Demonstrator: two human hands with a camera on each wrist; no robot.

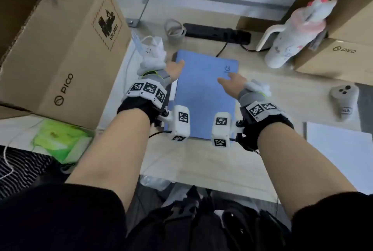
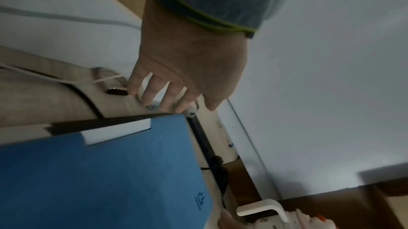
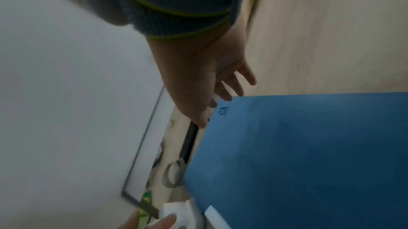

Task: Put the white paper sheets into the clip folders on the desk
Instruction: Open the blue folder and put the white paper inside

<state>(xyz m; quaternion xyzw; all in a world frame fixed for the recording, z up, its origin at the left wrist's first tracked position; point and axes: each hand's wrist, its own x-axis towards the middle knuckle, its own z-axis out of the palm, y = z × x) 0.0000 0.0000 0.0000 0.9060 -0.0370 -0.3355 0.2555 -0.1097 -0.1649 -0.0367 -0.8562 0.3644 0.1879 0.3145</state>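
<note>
Centrally on the pale wooden bench [image 1: 201, 162] a closed flat blue clip folder [image 1: 203, 97] is seen; left hand [image 1: 174, 70] and right hand [image 1: 232, 84] are held above it, fingers [image 2: 154, 91] loosely spread, nothing gripped; white paper sheets [image 1: 341, 149] lie lower right.

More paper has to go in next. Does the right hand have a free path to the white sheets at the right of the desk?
Probably yes. The right hand hovers open over the blue folder, holding nothing, and only bare desk lies between it and the white sheets.
</note>
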